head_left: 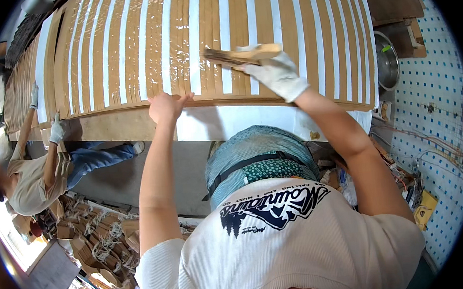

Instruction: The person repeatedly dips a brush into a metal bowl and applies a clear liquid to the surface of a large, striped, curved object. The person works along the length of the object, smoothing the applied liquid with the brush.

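Note:
A wide stack of brown cardboard sheets, overlapped so that white strips [250, 14] alternate with brown bands [155, 48], lies across the table. The bands at the middle left shine wet, while those on the right look dull. My right hand [277, 76], in a white glove, is closed round a wooden-handled brush [262, 52]. The brush's dark bristle end points left, over the strips right of the middle. My bare left hand [166, 107] rests at the near edge of the cardboard, thumb spread to the right, its fingertips on the sheets.
At the left, another person [43, 176] in white gloves touches the cardboard's far-left end. A metal basin [388, 61] stands beyond the right end, by a tiled wall [432, 103]. Cardboard scraps and string [101, 239] lie heaped behind on the left. White sheeting [224, 122] covers the near table edge.

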The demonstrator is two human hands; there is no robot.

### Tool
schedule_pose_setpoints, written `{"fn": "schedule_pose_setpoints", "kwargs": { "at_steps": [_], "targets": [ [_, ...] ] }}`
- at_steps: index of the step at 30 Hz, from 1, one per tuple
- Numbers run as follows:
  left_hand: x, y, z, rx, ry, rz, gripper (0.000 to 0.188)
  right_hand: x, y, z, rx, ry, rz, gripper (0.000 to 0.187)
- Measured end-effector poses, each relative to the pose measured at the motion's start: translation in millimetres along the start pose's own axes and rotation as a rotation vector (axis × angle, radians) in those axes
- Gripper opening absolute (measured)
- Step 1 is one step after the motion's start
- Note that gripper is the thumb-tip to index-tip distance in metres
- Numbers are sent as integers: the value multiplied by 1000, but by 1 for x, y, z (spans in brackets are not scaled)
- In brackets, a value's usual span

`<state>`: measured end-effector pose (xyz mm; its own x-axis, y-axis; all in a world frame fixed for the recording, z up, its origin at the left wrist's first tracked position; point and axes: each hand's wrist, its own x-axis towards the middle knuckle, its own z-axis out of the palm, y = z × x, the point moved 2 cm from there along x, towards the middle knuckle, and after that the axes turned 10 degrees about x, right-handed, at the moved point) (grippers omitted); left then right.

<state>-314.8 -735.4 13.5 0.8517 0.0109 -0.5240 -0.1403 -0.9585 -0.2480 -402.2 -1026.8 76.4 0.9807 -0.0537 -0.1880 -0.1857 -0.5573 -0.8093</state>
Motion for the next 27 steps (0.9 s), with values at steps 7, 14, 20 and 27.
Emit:
{"fn": "schedule_pose_setpoints", "kwargs": {
  "at_steps": [7, 14, 20, 27],
  "targets": [
    [5, -4, 12, -28, -7, -95, 123, 18, -1, 76, -344, 86, -362, 31],
    [3, -4, 15, 11, 19, 18, 97, 154, -17, -24, -176, -46, -18, 35],
    [-3, 1, 6, -109, -73, -98, 131, 325, 50, -122, -263, 311, 10, 43],
    [-5, -5, 30, -105, 63, -80, 128, 459, 91, -213, -342, 480, 117, 54]
  ]
}}
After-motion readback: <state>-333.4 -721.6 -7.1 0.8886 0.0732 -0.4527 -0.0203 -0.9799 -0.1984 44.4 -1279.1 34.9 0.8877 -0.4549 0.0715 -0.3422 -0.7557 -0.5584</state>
